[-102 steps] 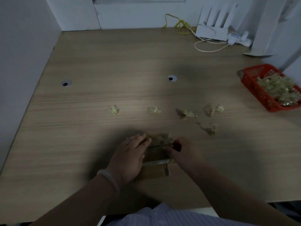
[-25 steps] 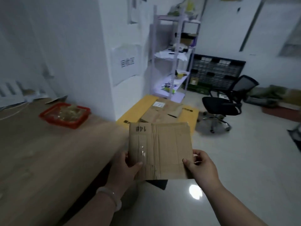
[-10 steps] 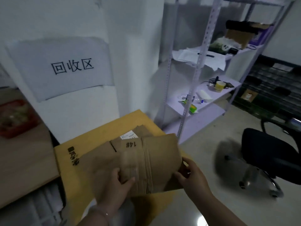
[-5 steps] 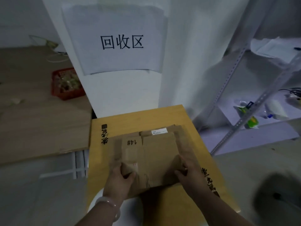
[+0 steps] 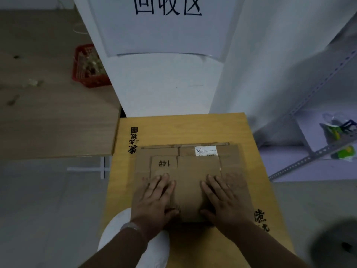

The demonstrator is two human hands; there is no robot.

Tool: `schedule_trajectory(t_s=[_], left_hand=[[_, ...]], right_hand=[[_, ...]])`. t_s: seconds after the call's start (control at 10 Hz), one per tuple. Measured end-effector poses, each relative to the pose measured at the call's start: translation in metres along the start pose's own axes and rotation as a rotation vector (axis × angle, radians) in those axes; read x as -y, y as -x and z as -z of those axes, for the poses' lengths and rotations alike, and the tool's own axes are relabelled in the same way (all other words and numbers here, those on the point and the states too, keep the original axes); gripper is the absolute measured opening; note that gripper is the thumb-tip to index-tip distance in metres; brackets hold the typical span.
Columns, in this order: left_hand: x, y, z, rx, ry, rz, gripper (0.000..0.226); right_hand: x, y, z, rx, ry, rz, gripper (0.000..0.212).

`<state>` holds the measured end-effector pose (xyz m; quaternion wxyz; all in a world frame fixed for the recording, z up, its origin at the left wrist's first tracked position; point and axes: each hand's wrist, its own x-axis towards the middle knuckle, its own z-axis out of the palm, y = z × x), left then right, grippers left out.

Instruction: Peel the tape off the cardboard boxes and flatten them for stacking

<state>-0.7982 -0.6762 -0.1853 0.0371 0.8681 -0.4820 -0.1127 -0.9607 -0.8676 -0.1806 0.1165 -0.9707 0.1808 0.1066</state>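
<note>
One flattened cardboard box [image 5: 195,167], marked 14#, lies on top of a stack of flattened boxes [image 5: 229,163] on a yellow carton [image 5: 123,171], directly under both hands. Both forearms reach forward from the lower edge of the view, palms down, side by side. The left hand [image 5: 156,198] and right hand [image 5: 222,198] lie flat, fingers straight and close together, pressing on the top box's near half.

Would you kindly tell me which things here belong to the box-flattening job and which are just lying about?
Job: 14# box, box stack beneath, left hand, right hand, red basket.
Lying about: shelf, green bags, wall sign.
</note>
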Motion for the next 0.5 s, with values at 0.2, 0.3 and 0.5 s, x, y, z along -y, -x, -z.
schedule_trajectory(t_s=[0.2, 0.3, 0.5], left_hand=[[-0.004, -0.004, 0.004, 0.015, -0.010, 0.056, 0.082], [-0.010, -0.008, 0.016, 0.074, -0.068, 0.083, 0.083], [-0.034, 0.001, 0.050, 0.074, -0.085, 0.212, 0.077]], right_hand=[[-0.003, -0.001, 0.001, 0.007, -0.016, 0.019, 0.083], [-0.007, -0.005, 0.010, 0.060, 0.007, 0.007, 0.083], [-0.024, 0.000, 0.059, 0.081, 0.082, 0.038, 0.074]])
